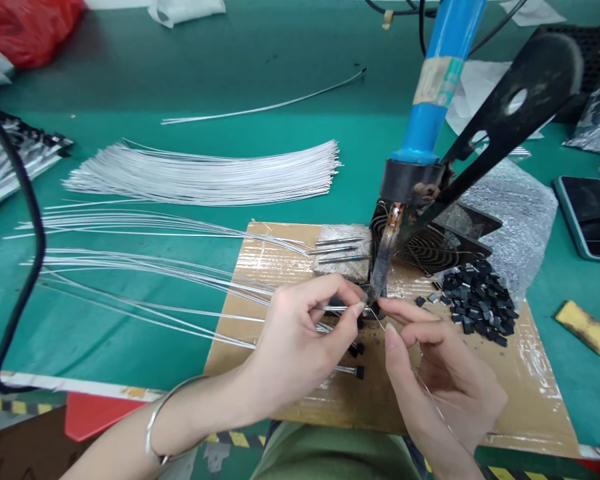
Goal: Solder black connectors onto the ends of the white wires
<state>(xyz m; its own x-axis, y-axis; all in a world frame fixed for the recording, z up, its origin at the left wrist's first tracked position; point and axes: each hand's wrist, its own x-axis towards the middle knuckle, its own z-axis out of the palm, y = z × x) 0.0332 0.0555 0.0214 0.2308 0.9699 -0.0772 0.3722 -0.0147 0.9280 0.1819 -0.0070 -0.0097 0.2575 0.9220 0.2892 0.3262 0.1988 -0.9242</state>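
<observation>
Head view: left hand point(300, 340) pinches a silvery wire end point(336, 309) below the blue soldering iron point(423, 130); right hand point(445, 373), close beside, grips one fine strand point(377, 321). Three metal rods point(337, 250) cross a rough block point(330, 269); right, black pieces point(480, 300) heap on glossy cardboard point(530, 387); far right, a plastic bag point(597, 117) holds dark contents.

I stand in what looks like an electronics workshop: at the green-topped workbench point(370, 127) I see a blue-handled soldering iron point(425, 127), a thick bundle of thin white wires point(205, 175) and many small black rectangular pieces point(480, 300).
</observation>
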